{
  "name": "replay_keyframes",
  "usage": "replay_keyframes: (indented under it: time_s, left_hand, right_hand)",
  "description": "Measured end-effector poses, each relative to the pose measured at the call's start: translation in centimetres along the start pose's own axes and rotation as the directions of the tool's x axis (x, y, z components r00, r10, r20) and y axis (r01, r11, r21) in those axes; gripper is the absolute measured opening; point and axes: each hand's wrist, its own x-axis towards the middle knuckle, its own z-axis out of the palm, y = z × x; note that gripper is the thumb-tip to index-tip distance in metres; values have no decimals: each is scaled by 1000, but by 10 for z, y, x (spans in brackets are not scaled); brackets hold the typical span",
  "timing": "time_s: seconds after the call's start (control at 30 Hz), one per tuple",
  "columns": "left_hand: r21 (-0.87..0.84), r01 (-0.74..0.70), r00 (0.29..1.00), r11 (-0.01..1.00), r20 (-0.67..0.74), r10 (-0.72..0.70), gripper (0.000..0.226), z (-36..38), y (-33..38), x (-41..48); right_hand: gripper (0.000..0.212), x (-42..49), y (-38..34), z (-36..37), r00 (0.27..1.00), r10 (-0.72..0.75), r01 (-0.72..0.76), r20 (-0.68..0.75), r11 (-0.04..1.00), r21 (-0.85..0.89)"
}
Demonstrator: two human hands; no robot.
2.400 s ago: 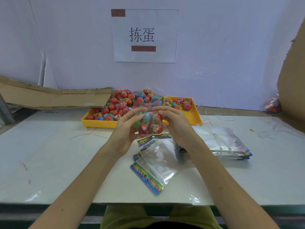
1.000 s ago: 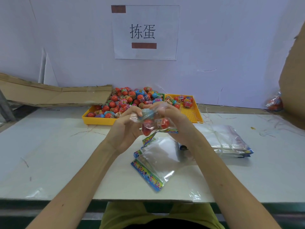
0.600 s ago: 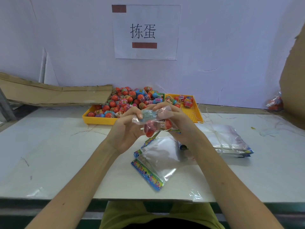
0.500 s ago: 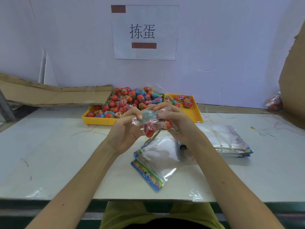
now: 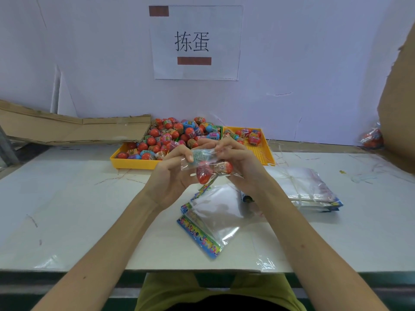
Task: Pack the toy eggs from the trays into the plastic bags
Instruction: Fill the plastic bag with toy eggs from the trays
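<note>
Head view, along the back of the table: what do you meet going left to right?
Flattened cardboard → heaped yellow tray of toy eggs → nearly empty yellow tray → filled bag of eggs by the wall → upright cardboard sheet.

Two yellow trays: the left tray has a big heap of toy eggs, too many to count, and the right tray has only a few. One filled bag shows two red eggs. Two hands, one paper sign
</note>
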Motion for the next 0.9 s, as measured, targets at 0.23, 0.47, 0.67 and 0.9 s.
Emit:
replay_keyframes:
  time_s: [0.23, 0.47, 0.67, 0.9]
  left_hand:
    - [44, -13, 1000, 999, -25, 15, 23, -2, -1, 3]
    - [19, -49, 997, 999, 56, 48, 28, 0, -1, 3]
    - [43, -58, 995, 997, 78, 55, 29, 1, -2, 1]
    - [-28, -35, 999, 999, 20, 36, 38, 0, -4, 0]
  right_hand:
    - [27, 1, 1, -2, 1000, 6, -6, 8, 1000, 23]
    - [21, -2, 2, -5, 998, 1, -7, 57, 996, 94]
    - [12, -2, 3, -8, 991, -12, -13, 132, 982, 189]
    - [10, 0, 2, -5, 980, -36, -5, 198, 978, 207]
